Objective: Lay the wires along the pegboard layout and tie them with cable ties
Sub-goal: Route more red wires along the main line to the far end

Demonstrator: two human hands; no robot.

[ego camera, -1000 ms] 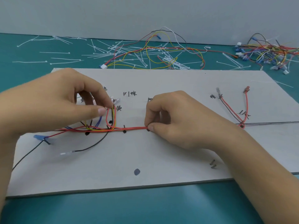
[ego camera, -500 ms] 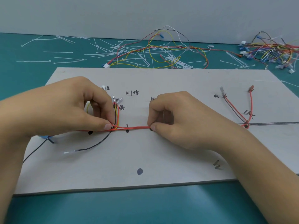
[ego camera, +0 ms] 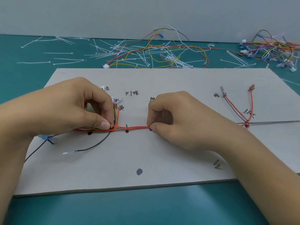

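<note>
Two hands, knuckles up, mid-frame on pegboard: left hand pinches wire bundle at its bend w/ thumb + index; right hand pinches its right end.

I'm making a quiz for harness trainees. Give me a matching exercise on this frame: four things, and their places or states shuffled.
Things:
1 left hand
2 right hand
3 loose cable ties
4 black wire's clear terminal

States:
A scattered on the teal table beyond the pegboard
B pinches the red wires near the pegboard's middle
C lies free on the pegboard, near left
D pinches the wire bundle where wires bend upward

Pairs: 1-D, 2-B, 3-A, 4-C.
</note>
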